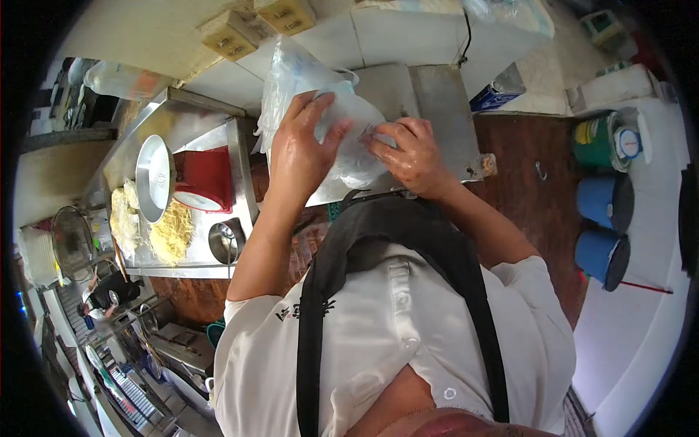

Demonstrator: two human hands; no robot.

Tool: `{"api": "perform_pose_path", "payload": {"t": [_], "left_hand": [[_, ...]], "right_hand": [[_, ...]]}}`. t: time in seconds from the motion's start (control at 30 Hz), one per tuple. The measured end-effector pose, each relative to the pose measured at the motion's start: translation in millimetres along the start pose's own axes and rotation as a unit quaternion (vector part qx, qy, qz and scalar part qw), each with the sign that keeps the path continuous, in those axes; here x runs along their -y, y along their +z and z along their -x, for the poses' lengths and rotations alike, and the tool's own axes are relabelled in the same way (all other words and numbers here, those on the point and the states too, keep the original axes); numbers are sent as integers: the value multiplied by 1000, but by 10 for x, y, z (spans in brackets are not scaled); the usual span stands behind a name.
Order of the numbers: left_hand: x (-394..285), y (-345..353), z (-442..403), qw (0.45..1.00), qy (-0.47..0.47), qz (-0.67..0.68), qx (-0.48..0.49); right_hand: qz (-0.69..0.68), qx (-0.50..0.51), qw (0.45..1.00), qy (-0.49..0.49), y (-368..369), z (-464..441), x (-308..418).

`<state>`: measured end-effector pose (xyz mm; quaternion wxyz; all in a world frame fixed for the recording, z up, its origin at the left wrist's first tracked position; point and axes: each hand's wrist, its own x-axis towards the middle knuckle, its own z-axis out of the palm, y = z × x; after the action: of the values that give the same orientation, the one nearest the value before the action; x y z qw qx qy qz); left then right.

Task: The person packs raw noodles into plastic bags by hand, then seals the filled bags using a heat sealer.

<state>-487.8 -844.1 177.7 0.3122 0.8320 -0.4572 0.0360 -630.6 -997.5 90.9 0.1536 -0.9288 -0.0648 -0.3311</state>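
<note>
Clear, crinkled plastic bags (280, 80) lie in a pile against the tiled wall, on a metal surface (451, 102). My left hand (304, 146) rests over the plastic, its fingers curved and apart, with bag film under the fingertips. To the right, my right hand (411, 153) has its thumb and fingers pinched together on the edge of a plastic bag. Between the two hands the film is bunched and whitish; what lies inside it cannot be made out.
On the left metal table (244, 138) stand a red scale (211, 178) with a metal pan (153, 178), yellow noodles (172, 233) and a metal pot (226, 240). A blue tin (499, 91) stands right; blue buckets (595, 200) and a green bin (593, 142) sit farther right. Another person (102, 298) is far left.
</note>
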Motion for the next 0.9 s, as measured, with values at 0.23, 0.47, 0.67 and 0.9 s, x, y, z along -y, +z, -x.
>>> {"api": "perform_pose_path", "payload": {"t": [0.23,0.47,0.67,0.9], "left_hand": [[127,94,0,997,-72,35,-4],[245,166,444,993,-98,-57,-18],[331,199,613,988,-149,29,9],[248,-57,519,992,-122,11,19]], "right_hand": [[-110,-39,984,131,90,92,88],[-127,-64,976,167,209,86,4],[-398,-48,814,420,585,-66,-237],[-420,-4,829,369,730,79,-365]]}}
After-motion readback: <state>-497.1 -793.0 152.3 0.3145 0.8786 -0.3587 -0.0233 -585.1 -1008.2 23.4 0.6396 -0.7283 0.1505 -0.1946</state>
